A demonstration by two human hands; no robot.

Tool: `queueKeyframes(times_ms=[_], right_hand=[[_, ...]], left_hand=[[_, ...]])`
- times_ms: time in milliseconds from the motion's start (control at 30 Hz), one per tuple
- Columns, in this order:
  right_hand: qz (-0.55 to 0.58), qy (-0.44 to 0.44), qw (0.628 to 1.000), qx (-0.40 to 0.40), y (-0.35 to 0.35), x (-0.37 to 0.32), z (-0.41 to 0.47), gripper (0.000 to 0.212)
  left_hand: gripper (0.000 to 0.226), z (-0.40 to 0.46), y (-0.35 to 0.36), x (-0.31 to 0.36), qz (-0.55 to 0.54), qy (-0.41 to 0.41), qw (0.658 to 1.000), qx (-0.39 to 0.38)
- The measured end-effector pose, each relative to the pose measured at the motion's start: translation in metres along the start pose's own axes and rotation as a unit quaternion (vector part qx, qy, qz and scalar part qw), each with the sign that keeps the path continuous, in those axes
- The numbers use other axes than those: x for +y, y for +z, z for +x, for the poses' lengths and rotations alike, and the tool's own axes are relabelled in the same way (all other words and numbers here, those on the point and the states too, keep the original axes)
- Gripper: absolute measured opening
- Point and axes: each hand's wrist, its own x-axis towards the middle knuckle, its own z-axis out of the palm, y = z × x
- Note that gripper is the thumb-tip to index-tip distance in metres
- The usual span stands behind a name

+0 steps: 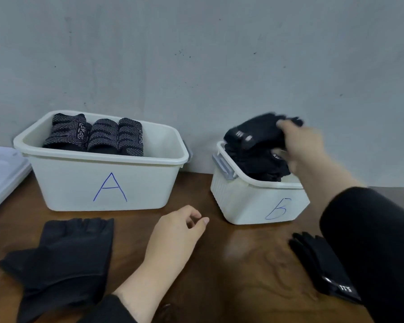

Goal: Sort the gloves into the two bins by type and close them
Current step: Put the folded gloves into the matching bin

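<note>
Bin B (247, 201) stands on the wooden table (231, 264), heaped with black gloves. Above its rim, the right hand (301, 145) grips a black glove (254, 131), fingers clamped round it; blurred. Left of bin B stands bin A (98, 180), holding rolled patterned gloves (98, 136). The left hand (173, 234) rests before bin A, fingers loosely curled, holding nothing. A fingerless glove (63, 259) lies farther left; another black glove (322, 266) lies in front of bin B.
</note>
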Motion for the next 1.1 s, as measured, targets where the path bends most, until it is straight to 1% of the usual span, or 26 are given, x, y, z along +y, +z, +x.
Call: queueKeyframes(times_ms=[33,67,133,200,267,300,333,367,400,433,467,500,533,600,633,733,867,1000,1067,1100], right_hand=[[-0.126,-0.014,0.992,0.007,0.001,0.014,0.004,0.023],[-0.228,-0.024,0.973,0.013,0.0,0.024,0.007,0.032],[-0.351,-0.029,0.936,0.017,-0.005,0.035,0.011,0.043],[-0.412,-0.036,0.91,0.034,-0.01,0.039,0.015,0.045],[-0.433,-0.072,0.895,0.076,-0.013,0.042,0.016,0.05],[-0.439,-0.118,0.886,0.092,-0.014,0.042,0.013,0.056],[-0.434,-0.179,0.878,0.089,-0.015,0.042,0.011,0.059],[-0.422,-0.243,0.871,0.061,-0.015,0.039,0.009,0.056],[-0.411,-0.3,0.861,0.01,-0.013,0.036,0.008,0.05],[-0.411,-0.333,0.847,-0.053,-0.01,0.032,0.006,0.045],[-0.431,-0.34,0.827,-0.119,-0.006,0.029,0.005,0.043],[-0.46,-0.322,0.808,-0.177,-0.002,0.027,0.006,0.044],[-0.491,-0.285,0.792,-0.224,0.001,0.027,0.007,0.044],[-0.536,-0.212,0.767,-0.282,0.005,0.028,0.011,0.043],[-0.551,-0.196,0.756,-0.295,0.007,0.03,0.012,0.043],[-0.577,-0.174,0.732,-0.318,0.01,0.036,0.013,0.044],[-0.581,-0.146,0.73,-0.33,0.016,0.04,0.011,0.036],[-0.612,-0.138,0.701,-0.338,0.021,0.041,0.013,0.047],[-0.612,-0.152,0.702,-0.331,0.021,0.04,0.013,0.045],[-0.605,-0.163,0.71,-0.323,0.02,0.038,0.013,0.044]], left_hand=[[0.02,0.0,0.0,0.0,0.001,0.001,1.0,0.001],[0.02,0.0,0.0,0.0,0.003,0.001,1.0,0.003],[0.02,0.0,0.001,-0.001,0.003,0.0,1.0,0.007],[0.02,-0.001,0.001,-0.001,-0.003,-0.005,1.0,0.009],[0.02,-0.001,0.002,-0.002,-0.002,-0.006,1.0,0.008],[0.019,-0.001,0.002,-0.001,-0.001,-0.007,1.0,0.007],[0.019,-0.001,0.001,-0.002,-0.001,-0.006,1.0,0.007],[0.019,0.0,0.002,-0.002,-0.002,-0.005,1.0,0.008],[0.019,0.0,0.002,-0.002,-0.003,-0.005,1.0,0.009],[0.02,0.0,0.002,-0.002,-0.004,-0.005,1.0,0.009],[0.02,0.0,0.002,-0.002,-0.004,-0.006,1.0,0.008],[0.019,0.0,0.002,-0.002,-0.006,-0.008,1.0,0.009],[0.019,0.0,0.002,-0.002,-0.009,-0.009,1.0,0.009],[0.018,0.0,0.002,-0.003,-0.014,-0.008,1.0,0.01],[0.018,0.0,0.002,-0.003,-0.012,-0.008,1.0,0.009],[0.018,0.0,0.003,-0.003,-0.008,-0.006,1.0,0.006],[0.017,0.001,0.003,-0.003,-0.011,-0.005,1.0,0.01],[0.018,0.002,0.004,-0.004,-0.004,-0.003,1.0,0.01],[0.018,0.001,0.004,-0.004,-0.001,0.003,1.0,0.013],[0.018,0.001,0.003,-0.004,0.001,0.007,1.0,0.014]])
